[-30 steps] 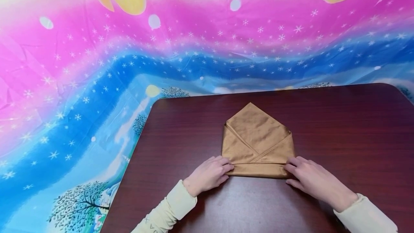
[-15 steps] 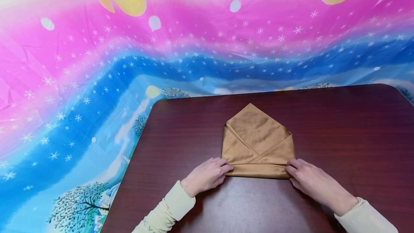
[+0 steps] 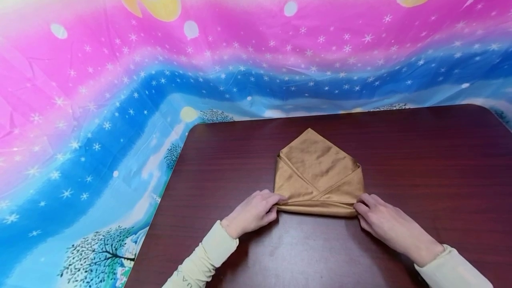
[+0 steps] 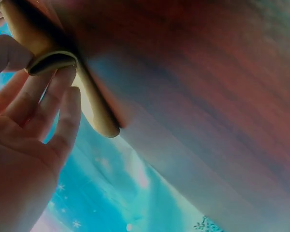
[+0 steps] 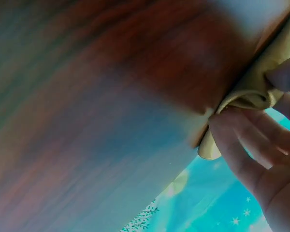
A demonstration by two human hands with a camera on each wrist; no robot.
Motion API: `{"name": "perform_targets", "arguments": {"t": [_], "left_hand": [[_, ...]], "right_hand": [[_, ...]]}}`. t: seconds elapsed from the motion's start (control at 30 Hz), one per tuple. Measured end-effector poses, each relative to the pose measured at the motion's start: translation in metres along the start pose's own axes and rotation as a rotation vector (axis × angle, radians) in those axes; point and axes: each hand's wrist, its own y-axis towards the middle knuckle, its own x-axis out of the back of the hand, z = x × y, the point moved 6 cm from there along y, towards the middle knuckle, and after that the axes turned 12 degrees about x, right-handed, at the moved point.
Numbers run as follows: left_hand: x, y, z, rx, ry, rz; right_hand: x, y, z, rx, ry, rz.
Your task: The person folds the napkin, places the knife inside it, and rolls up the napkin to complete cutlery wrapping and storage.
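A golden-brown cloth napkin (image 3: pixel 320 163) lies folded on the table, its far end a point and its near edge a rolled band. My left hand (image 3: pixel 254 210) pinches the left end of that band between thumb and fingers. At the opposite end, my right hand (image 3: pixel 384 223) holds the band the same way. The left wrist view shows the fold's open loop (image 4: pixel 53 60) between the thumb and fingers of the left hand. In the right wrist view, a curled roll of cloth (image 5: pixel 251 96) sits between the right thumb and fingers.
The dark red wooden table (image 3: pixel 224 163) has rounded corners and extends to both sides of the napkin. Behind and left of it hangs a pink and blue backdrop cloth (image 3: pixel 100 88) with snowflakes. Pale sleeves (image 3: pixel 216 243) cover both forearms.
The napkin's near edge has lifted and shifted slightly away from me. My left hand has moved a little up and left, its thumb now under the fold. The right hand barely moved.
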Motion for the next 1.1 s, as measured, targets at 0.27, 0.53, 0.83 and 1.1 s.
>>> {"name": "perform_targets", "arguments": {"t": [0.27,0.53,0.83,1.1], "left_hand": [[0.003,0.001,0.008,0.103,-0.019,-0.061],[0.001,0.002,0.014,0.186,-0.053,-0.039],[-0.003,0.004,0.022,0.307,-0.198,0.065],[-0.007,0.005,0.028,0.406,-0.375,0.129]], "right_hand": [[0.003,-0.001,-0.003,-0.057,-0.136,0.042],[0.004,-0.003,-0.007,-0.111,-0.094,0.076],[0.001,-0.005,-0.016,-0.325,0.059,0.166],[-0.003,-0.009,-0.026,-0.520,0.243,0.211]]}}
